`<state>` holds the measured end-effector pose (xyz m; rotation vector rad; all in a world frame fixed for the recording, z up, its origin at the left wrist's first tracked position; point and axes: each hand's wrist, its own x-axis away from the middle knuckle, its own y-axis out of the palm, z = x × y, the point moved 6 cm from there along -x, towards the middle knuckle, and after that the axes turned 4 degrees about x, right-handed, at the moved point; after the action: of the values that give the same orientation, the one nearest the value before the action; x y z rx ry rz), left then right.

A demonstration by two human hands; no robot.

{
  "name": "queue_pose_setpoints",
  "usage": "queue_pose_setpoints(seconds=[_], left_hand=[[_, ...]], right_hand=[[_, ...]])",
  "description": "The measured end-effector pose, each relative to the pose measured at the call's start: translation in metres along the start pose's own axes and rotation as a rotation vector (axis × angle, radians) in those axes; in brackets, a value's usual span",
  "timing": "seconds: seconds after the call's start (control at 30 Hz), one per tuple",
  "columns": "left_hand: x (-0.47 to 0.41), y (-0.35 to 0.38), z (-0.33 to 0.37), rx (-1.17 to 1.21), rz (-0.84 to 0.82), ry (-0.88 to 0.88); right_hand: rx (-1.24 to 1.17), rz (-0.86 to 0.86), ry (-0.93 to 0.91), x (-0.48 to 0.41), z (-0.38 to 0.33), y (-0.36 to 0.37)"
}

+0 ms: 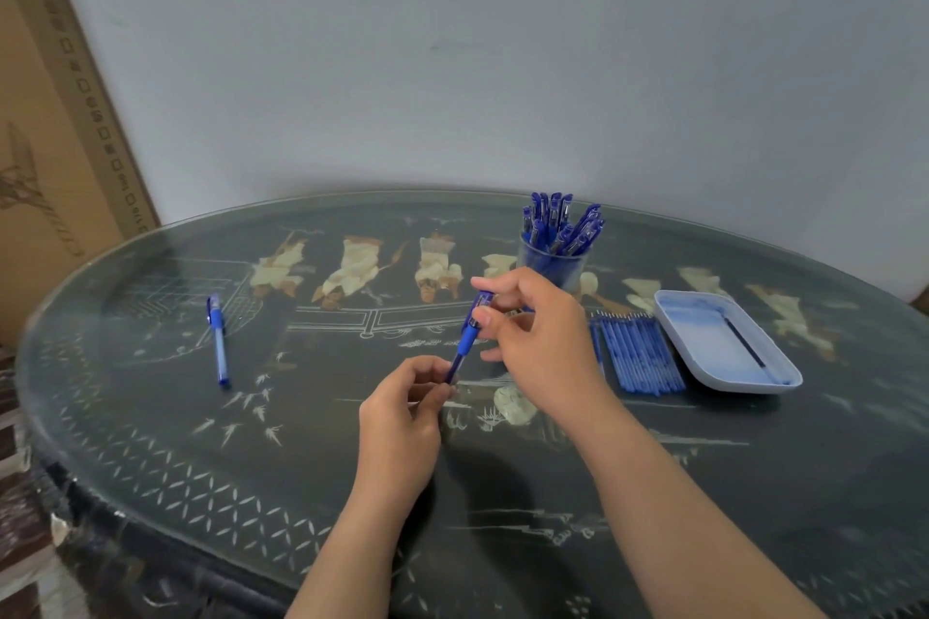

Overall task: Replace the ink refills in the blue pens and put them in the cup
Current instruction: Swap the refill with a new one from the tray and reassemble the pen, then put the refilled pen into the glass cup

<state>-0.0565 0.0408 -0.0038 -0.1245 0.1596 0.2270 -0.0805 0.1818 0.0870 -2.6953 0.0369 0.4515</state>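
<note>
Two hands share one blue pen (465,342) above the tabletop (151,392): the left hand (402,417) pinches its tip end with curled fingers, and the right hand (543,342) grips the upper barrel. The pen's long axis runs from near-left to far-right, toward the cup (553,266) just beyond the right hand, the nearer one. Refills (638,352) lie to the right, and a second pen (218,342) lies well apart at left.

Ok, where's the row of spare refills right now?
In the head view, the refills lie on the right of the table, just left of the pale tray, with the pen cup farther back to their left.
</note>
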Motion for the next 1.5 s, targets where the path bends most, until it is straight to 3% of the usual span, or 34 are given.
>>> queue_pose_setpoints(seconds=[0.23, 0.4, 0.53, 0.63, 1.17, 1.5], left_hand=[[-0.003, -0.001, 0.003, 0.077, -0.003, 0.015], [-0.018, -0.034, 0.011, 0.055, 0.108, 0.079], [-0.023, -0.063, 0.001, 0.06, 0.278, 0.004], [-0.024, -0.065, -0.005, 0.088, 0.317, -0.018], [-0.026, -0.063, -0.006, 0.106, 0.305, -0.012], [-0.027, -0.063, -0.007, 0.106, 0.307, -0.032]], right_hand=[[0.042, 0.002, -0.021, -0.006, -0.008, -0.002], [0.031, 0.245, -0.069, -0.035, -0.04, -0.07], [0.113, 0.442, -0.176, -0.071, -0.069, -0.128], [0.217, 0.501, -0.211, -0.096, -0.074, -0.142], [0.608, 0.226, -0.035, -0.126, 0.004, -0.088], [0.93, 0.203, 0.015, -0.134, 0.018, -0.087]])
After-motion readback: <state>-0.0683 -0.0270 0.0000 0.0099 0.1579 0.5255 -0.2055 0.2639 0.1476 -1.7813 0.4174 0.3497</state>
